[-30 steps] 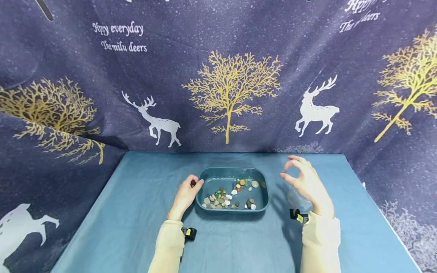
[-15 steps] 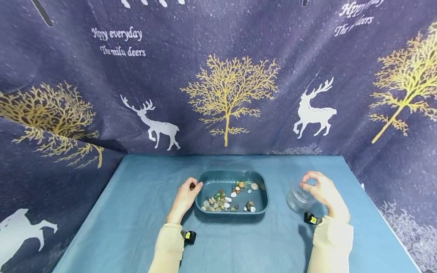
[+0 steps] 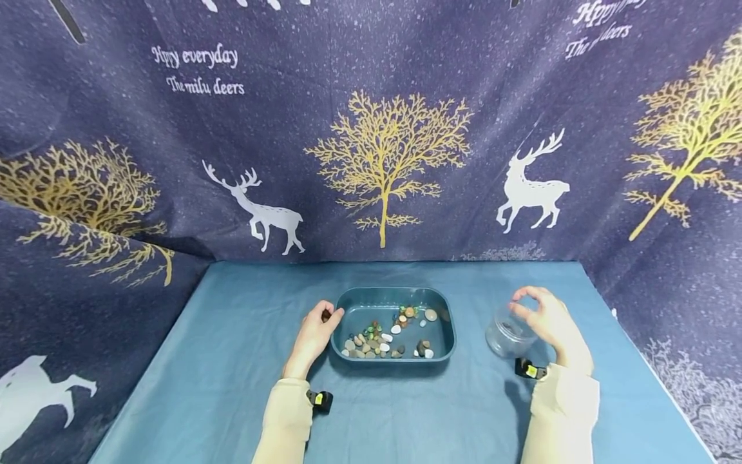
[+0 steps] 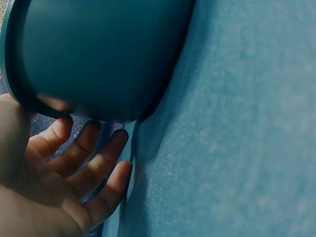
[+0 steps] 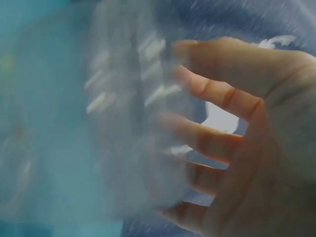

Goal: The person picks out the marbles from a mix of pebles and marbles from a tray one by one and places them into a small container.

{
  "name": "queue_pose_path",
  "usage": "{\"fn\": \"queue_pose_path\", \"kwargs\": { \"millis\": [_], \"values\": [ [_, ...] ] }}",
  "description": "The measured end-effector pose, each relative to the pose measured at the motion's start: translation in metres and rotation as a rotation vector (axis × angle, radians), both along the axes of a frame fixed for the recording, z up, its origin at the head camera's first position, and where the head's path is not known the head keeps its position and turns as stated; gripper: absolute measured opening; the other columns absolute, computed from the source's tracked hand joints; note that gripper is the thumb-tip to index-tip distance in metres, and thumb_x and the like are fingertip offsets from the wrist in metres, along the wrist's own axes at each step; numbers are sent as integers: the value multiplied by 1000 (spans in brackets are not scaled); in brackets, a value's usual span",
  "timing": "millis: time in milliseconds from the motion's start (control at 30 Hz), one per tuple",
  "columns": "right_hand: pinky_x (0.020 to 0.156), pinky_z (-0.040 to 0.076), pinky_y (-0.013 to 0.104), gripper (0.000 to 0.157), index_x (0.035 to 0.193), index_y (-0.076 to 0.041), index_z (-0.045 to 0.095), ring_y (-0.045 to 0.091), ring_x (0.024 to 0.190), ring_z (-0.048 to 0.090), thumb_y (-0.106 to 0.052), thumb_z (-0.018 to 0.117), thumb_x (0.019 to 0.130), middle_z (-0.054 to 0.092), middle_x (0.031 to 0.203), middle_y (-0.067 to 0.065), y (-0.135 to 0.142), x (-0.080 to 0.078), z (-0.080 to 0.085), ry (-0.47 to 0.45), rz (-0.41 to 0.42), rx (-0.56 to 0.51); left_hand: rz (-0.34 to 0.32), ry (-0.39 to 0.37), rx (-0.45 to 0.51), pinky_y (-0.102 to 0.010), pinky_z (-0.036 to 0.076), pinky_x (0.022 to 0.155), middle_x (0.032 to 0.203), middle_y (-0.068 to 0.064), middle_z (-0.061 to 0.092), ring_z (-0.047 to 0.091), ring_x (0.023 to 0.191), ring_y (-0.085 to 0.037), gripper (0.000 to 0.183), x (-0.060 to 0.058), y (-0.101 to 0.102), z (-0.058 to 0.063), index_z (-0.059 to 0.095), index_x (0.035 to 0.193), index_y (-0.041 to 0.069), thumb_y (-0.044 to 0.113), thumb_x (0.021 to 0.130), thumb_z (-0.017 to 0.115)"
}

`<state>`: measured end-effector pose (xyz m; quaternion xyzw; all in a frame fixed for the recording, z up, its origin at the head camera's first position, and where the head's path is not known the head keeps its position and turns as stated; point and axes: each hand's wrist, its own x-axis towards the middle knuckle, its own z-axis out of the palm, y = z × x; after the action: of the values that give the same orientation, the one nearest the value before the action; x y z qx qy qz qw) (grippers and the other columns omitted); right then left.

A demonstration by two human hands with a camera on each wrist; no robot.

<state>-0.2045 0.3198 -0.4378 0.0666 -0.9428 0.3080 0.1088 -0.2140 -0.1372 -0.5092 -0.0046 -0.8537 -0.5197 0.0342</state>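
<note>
My left hand grips the left end of a dark teal tray; in the left wrist view the thumb is at the rim and the other fingers curve below the outer wall. Small stones of several colours, such as a white pebble, lie in the tray. My right hand is over the mouth of a clear jar, its thumb and index fingertips slightly parted. No stone shows between them. A small dark spot shows inside the jar, below the fingertips. The jar looks blurred in the right wrist view.
A blue cloth covers the table. Behind it hangs a dark curtain printed with deer and golden trees. The tray's right end and the jar stand a short way apart.
My right hand has moved right and down from beside the tray to over the jar, and its pinched fingertips have parted from a small stone. My left hand stays on the tray.
</note>
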Motion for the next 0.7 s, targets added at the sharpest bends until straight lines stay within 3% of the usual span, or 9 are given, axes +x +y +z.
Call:
{"fn": "queue_pose_path", "kwargs": {
  "millis": [200, 400, 533, 700],
  "values": [
    [92, 38, 52, 17, 105, -8, 64, 38, 111, 54, -18, 69, 92, 61, 115, 17, -34, -1, 22, 157, 67, -16, 0, -11, -10, -34, 35, 66, 80, -3, 49, 46, 69, -20, 25, 0, 2, -1, 50, 91, 13, 35, 98, 61],
    [96, 38, 50, 18, 99, -5, 65, 37, 111, 56, -6, 74, 84, 62, 114, 17, -78, -16, 31, 267, 231, 25, -6, -6, -4, -34, 35, 67, 80, -3, 48, 45, 70, -19, 26, -3, 3, -3, 50, 91, 13, 36, 98, 61],
    [98, 38, 53, 18, 99, -5, 65, 40, 114, 53, -5, 75, 83, 59, 119, 18, -102, -28, 30, 246, 337, 104, -5, -7, 7, -35, 35, 67, 80, -4, 47, 46, 71, -20, 25, -2, 2, -2, 50, 91, 13, 34, 98, 60],
    [99, 37, 56, 15, 101, -9, 67, 43, 120, 49, -9, 73, 87, 54, 128, 21, -123, -43, 23, 126, 448, 173, -2, -8, 4, -34, 34, 67, 79, -4, 47, 45, 71, -20, 24, -1, 1, 0, 49, 91, 13, 32, 99, 60]
  ]
}}
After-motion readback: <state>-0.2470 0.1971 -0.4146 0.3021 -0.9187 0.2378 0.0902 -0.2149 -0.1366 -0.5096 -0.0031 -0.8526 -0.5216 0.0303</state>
